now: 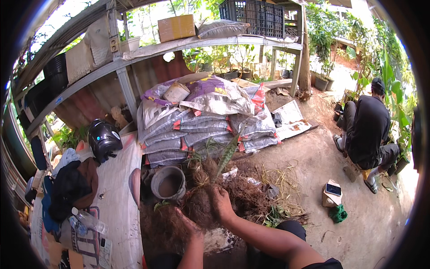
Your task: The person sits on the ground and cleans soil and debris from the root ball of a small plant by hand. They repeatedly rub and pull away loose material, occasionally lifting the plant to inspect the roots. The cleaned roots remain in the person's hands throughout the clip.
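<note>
My right hand [220, 203] is closed around the base of a snake plant leaf [229, 154], which rises upright from the fist, its tip leaning right. Below and left of it, my left hand [188, 222] stretches its fingers against dark soil and fine roots [168, 218]; whether it touches a clump there is blurred. Between the hands lies a mound of dark soil [198, 205]. Just beyond it stand bundled plants with pale, fibrous bases [200, 175]. A grey bucket [168, 183] with murky contents sits left of them. A heap of brown roots [247, 195] spreads right of my right hand.
Stacked plastic sacks [201, 127] rise ahead. Tangled yellow twine [284, 183] lies on the right. A phone [333, 189] rests on a block beside green string [337, 213]. Leftward, a sheet-covered surface [122, 188] holds a helmet [104, 139] and plastic bottles [90, 220]. A person [366, 127] sits far right.
</note>
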The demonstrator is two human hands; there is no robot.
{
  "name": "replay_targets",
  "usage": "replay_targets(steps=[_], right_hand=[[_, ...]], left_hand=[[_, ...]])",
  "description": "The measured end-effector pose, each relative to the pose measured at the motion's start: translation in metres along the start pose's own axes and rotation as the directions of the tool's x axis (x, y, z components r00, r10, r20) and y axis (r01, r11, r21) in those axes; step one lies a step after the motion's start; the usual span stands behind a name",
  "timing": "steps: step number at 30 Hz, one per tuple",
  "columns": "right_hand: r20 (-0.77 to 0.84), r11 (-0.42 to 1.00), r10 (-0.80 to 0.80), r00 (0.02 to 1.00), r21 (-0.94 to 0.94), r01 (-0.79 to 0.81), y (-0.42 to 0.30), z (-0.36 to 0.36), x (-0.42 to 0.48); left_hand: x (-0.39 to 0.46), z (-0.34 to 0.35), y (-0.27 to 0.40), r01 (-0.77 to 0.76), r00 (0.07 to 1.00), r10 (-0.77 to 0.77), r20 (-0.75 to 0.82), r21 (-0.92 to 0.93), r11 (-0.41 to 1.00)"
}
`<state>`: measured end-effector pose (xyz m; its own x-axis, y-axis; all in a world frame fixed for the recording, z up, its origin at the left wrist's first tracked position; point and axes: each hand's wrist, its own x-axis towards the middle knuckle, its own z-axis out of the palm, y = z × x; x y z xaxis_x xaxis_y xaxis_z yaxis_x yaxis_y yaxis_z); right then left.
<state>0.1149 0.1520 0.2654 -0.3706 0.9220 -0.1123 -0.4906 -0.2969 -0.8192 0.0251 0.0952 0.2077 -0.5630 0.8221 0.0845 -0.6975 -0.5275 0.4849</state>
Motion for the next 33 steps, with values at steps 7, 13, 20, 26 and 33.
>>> replay_targets(steps=[7, 13, 20, 26, 33], right_hand=[[-0.073, 0.978, -0.093, 0.993, -0.193, 0.077, 0.010, -0.007, 0.005], [0.024, 0.971, 0.086, 0.996, -0.226, -0.078, -0.015, 0.014, -0.004], [0.092, 0.945, -0.129, 0.987, -0.290, 0.150, 0.026, -0.001, 0.010], [0.018, 0.985, 0.114, 0.993, -0.135, -0.111, -0.022, 0.026, -0.013], [0.041, 0.998, 0.051, 0.998, -0.029, -0.050, -0.014, 0.022, -0.011]], left_hand=[[-0.016, 0.023, 0.003, 0.030, 0.933, 0.066, -0.354, 0.259, 0.965], [0.007, -0.020, 0.020, 0.186, 0.975, -0.197, -0.098, -0.115, 0.976], [-0.001, 0.004, 0.017, 0.208, 0.966, -0.240, -0.095, -0.265, 0.942], [0.011, -0.031, 0.018, 0.076, 0.992, -0.089, -0.087, -0.147, 0.986], [-0.018, 0.034, 0.028, 0.093, 0.936, -0.068, -0.345, 0.054, 0.994]])
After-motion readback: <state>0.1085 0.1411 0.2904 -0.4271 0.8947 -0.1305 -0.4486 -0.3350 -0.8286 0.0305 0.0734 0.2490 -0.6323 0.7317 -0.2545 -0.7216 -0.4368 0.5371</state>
